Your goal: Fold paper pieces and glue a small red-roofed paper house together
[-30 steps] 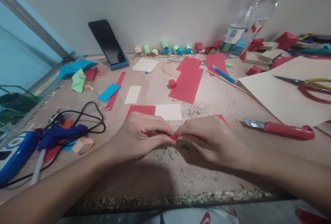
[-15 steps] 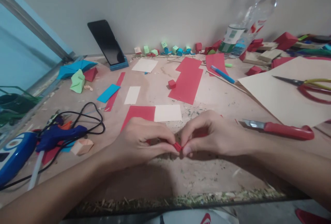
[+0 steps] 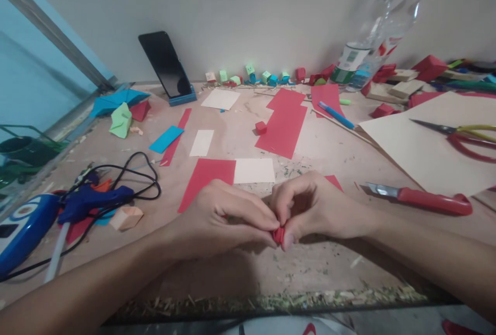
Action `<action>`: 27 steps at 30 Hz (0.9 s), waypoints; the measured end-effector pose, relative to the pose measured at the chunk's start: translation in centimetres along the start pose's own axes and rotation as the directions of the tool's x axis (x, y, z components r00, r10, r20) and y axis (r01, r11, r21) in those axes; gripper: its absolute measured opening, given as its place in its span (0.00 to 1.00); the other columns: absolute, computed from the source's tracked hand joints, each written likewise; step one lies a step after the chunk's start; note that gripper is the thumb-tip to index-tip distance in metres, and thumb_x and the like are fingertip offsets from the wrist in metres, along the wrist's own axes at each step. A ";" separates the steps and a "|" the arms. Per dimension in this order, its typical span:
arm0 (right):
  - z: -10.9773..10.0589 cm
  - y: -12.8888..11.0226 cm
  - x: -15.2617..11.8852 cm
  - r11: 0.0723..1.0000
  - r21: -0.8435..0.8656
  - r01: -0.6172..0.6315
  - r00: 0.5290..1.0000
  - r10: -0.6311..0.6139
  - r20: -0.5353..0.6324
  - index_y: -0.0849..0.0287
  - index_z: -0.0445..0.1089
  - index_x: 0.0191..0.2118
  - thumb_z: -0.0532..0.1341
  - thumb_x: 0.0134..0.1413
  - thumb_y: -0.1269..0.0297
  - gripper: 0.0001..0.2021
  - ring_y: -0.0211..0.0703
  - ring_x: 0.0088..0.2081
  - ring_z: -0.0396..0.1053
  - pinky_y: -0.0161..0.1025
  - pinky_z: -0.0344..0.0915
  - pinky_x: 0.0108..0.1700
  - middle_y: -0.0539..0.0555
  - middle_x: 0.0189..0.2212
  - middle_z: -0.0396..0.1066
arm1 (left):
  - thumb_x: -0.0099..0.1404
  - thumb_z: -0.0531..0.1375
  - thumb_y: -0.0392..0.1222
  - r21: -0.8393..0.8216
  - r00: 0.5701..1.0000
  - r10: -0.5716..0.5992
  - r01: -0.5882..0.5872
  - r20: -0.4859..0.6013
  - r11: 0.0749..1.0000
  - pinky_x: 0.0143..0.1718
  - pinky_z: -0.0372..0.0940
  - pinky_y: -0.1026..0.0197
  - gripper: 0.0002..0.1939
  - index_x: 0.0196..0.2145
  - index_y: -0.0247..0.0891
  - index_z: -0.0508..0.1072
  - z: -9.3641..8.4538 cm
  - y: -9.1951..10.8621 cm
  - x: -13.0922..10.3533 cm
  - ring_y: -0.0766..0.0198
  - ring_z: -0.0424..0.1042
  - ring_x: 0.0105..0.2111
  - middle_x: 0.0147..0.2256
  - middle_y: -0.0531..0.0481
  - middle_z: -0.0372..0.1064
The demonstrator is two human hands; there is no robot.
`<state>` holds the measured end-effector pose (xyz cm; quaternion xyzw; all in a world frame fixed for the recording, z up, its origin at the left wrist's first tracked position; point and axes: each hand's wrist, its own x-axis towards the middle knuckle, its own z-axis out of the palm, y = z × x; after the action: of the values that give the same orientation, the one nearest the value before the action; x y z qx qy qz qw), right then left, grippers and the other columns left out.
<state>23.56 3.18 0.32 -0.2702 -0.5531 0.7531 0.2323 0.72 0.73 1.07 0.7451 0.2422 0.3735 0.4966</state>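
Between my fingertips is a small folded piece of red paper (image 3: 278, 235), held just above the near part of the table. My left hand (image 3: 228, 213) pinches it from the left, thumb below and fingers above. From the other side my right hand (image 3: 312, 208) grips it between thumb and forefinger. Most of the folded paper is covered by the fingers. Just beyond my left hand lie a red paper sheet (image 3: 207, 177) and a cream paper rectangle (image 3: 254, 170), edge to edge. A red paper corner (image 3: 334, 182) shows behind my right hand.
A red-handled knife (image 3: 434, 201) lies at right, below scissors (image 3: 453, 131) on a cream sheet (image 3: 418, 154). At left are a blue glue gun (image 3: 93, 201) and its looping cord. Behind stand a phone (image 3: 165, 64), small paper cubes (image 3: 265, 76) and plastic bottles (image 3: 351, 61).
Both hands, still pinching the red paper, have shifted slightly right and down in view. The paper has turned between the fingertips and shows a different side. The whole view has shifted a little.
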 end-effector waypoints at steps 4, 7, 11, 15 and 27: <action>0.2 0.1 0.0 0.999 -0.001 0.051 0.999 -0.051 -0.002 0.62 0.78 0.27 0.80 0.40 0.71 0.10 0.37 0.29 0.74 0.36 0.71 0.34 0.52 0.27 0.78 | 0.63 0.71 0.34 -0.064 1.000 -0.006 0.005 -0.008 0.998 0.35 0.78 0.65 0.03 0.37 0.37 0.86 0.4 -0.1 -0.1 0.61 0.84 0.34 0.36 0.43 0.84; 0.3 0.0 0.0 0.997 0.022 0.073 0.997 -0.074 0.014 0.62 0.79 0.25 0.80 0.39 0.68 0.11 0.37 0.27 0.74 0.36 0.71 0.32 0.52 0.26 0.78 | 0.65 0.71 0.36 -0.069 1.000 0.012 -0.013 -0.003 0.998 0.34 0.78 0.65 0.03 0.37 0.38 0.86 0.4 -0.1 -0.1 0.61 0.83 0.33 0.36 0.43 0.84; 0.3 -0.6 0.2 0.999 0.046 -0.007 0.998 0.010 -0.065 0.61 0.78 0.24 0.81 0.36 0.66 0.13 0.36 0.24 0.73 0.33 0.70 0.27 0.51 0.23 0.77 | 0.67 0.69 0.36 0.105 0.993 0.090 -0.082 -0.076 0.991 0.35 0.78 0.65 0.03 0.37 0.37 0.85 0.3 0.0 0.2 0.62 0.83 0.33 0.35 0.43 0.84; 0.3 -0.9 0.5 0.998 0.059 0.006 0.948 0.013 -0.318 0.59 0.79 0.27 0.81 0.39 0.65 0.12 0.36 0.22 0.73 0.31 0.70 0.27 0.50 0.20 0.77 | 0.71 0.64 0.34 0.315 0.974 0.156 -0.097 -0.167 0.944 0.41 0.78 0.60 0.09 0.46 0.35 0.83 0.5 -0.2 0.6 0.61 0.82 0.39 0.42 0.40 0.83; 2.1 -2.1 0.4 0.973 0.217 -0.077 0.961 0.131 -0.245 0.58 0.81 0.37 0.80 0.42 0.63 0.14 0.43 0.37 0.79 0.36 0.76 0.37 0.53 0.33 0.81 | 0.72 0.61 0.33 0.768 0.906 0.407 -0.179 -0.115 0.616 0.33 0.71 0.59 0.07 0.41 0.31 0.80 0.3 2.1 0.1 0.59 0.78 0.32 0.34 0.43 0.81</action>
<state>21.99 2.55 2.79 -0.3690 -0.4223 0.7759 0.2888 1.03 -0.17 2.98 0.8508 0.3136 0.4196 0.0426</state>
